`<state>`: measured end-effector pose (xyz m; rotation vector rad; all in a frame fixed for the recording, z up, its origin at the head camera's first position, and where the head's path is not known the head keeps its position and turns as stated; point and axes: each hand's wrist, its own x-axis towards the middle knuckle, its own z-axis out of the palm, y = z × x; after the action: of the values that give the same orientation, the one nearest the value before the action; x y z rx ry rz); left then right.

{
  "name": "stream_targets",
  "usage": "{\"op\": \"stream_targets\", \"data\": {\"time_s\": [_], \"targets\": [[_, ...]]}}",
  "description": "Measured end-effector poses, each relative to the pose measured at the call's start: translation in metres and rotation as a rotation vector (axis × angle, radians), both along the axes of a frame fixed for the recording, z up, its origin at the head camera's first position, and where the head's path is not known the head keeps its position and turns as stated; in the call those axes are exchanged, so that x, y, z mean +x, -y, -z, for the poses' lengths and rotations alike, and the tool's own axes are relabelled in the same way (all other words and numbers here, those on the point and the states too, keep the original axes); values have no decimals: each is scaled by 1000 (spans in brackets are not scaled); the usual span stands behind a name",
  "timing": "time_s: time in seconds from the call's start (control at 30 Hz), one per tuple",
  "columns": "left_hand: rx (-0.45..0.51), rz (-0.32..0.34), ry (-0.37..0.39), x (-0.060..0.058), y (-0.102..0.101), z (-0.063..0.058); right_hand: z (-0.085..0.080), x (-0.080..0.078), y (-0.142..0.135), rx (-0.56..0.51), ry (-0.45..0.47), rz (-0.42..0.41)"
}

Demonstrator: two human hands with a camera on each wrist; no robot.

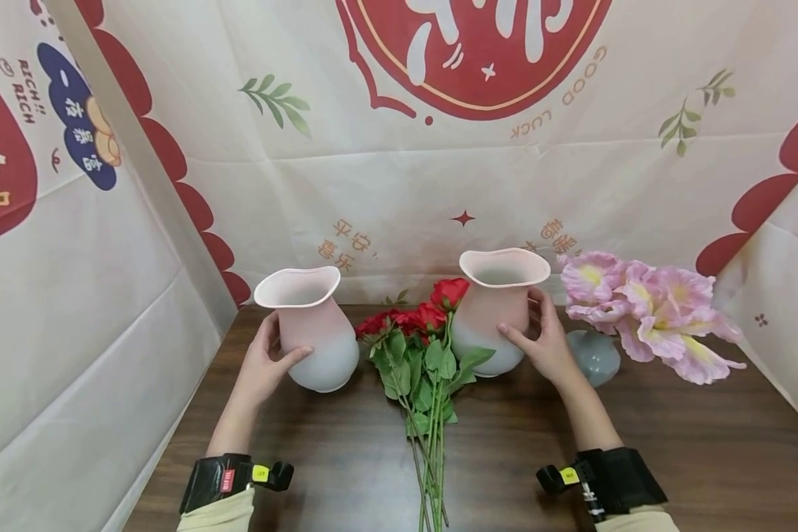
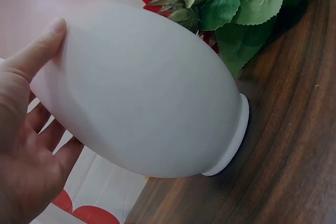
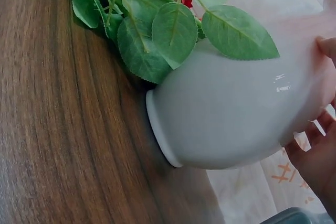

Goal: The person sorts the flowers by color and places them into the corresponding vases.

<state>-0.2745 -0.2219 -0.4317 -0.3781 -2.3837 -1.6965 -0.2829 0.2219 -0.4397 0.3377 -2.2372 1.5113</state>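
Note:
Two vases with wavy rims fade from pink at the neck to pale grey-white below. My left hand (image 1: 269, 358) grips the left vase (image 1: 322, 347) by its side, thumb across the front and fingers behind. The left wrist view shows this vase's foot (image 2: 231, 140) at the wooden table. On the other side, my right hand (image 1: 545, 343) holds the right vase (image 1: 488, 321) around its right flank, thumb in front. Between the vases lies a bunch of red roses (image 1: 428, 318). Some of its green leaves (image 3: 239, 31) overlap the right vase's body.
A round grey-blue vase (image 1: 595, 358) with large pink flowers (image 1: 652, 310) stands beyond my right hand. The rose stems (image 1: 434, 458) run toward the near side of the dark wooden table (image 1: 346, 458). Printed cloth walls (image 1: 406, 185) enclose the back and sides.

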Motion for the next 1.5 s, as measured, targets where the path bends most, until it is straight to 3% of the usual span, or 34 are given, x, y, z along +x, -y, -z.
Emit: {"op": "stream_targets", "data": {"time_s": [0.13,0.27,0.37,0.43,0.5,0.63,0.87,0.97,1.07,1.23,1.5], "targets": [[-9,-51,-31,10,-3,3,3,1,-1,-3,-14,12],[61,-177,-51,26,-10,-1,3,1,-3,-12,-25,21],[112,-280,-19,42,-15,-5,1,1,-3,-16,-28,18],[142,-297,8,51,-18,-5,0,0,-2,-13,-34,11],[170,-271,34,59,-23,-4,-2,0,-2,-16,-36,7],[201,-122,91,71,-41,7,-3,-1,-1,-19,-36,6],[220,110,257,88,-83,28,-15,8,7,-6,-25,12],[267,211,336,93,-98,35,-21,12,11,-11,-24,12],[339,293,417,97,-109,42,-14,8,7,-28,-34,4],[439,356,526,104,-122,51,-3,-1,0,-35,-12,15],[560,362,622,107,-132,57,1,-1,0,-45,-28,4]]}}
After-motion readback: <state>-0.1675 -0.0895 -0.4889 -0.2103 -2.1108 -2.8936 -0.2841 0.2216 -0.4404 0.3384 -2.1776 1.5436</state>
